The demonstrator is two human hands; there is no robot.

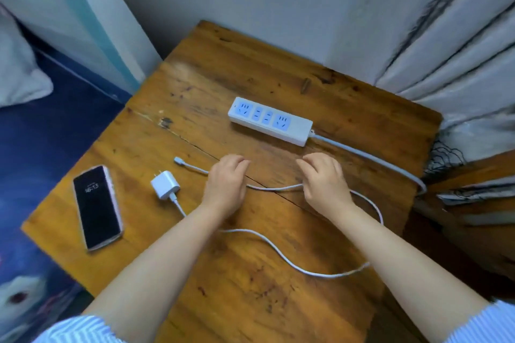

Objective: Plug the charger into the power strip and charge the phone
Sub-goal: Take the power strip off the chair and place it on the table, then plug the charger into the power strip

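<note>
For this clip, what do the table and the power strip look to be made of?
Table: wood under a glossy amber varnish, judging by its grain, a long crack and dark scuffs. Power strip: smooth white moulded plastic by the look, with pale blue socket faces and a light grey cord, probably rubbery.

Open wood between the power strip (269, 120) and both hands, left hand (226, 184) and right hand (325, 181) hovering just short of it, nothing standing in that gap. Clear tabletop (195, 86) also behind and left of the strip, up to the wall (264, 8); on the right, hemmed by the curtain (459, 50) and the strip's own grey cord (370, 157). Nearer in, white cable (281, 255) looped across the middle under both forearms, with charger (165, 184) and phone (97, 207) filling the left side.
</note>
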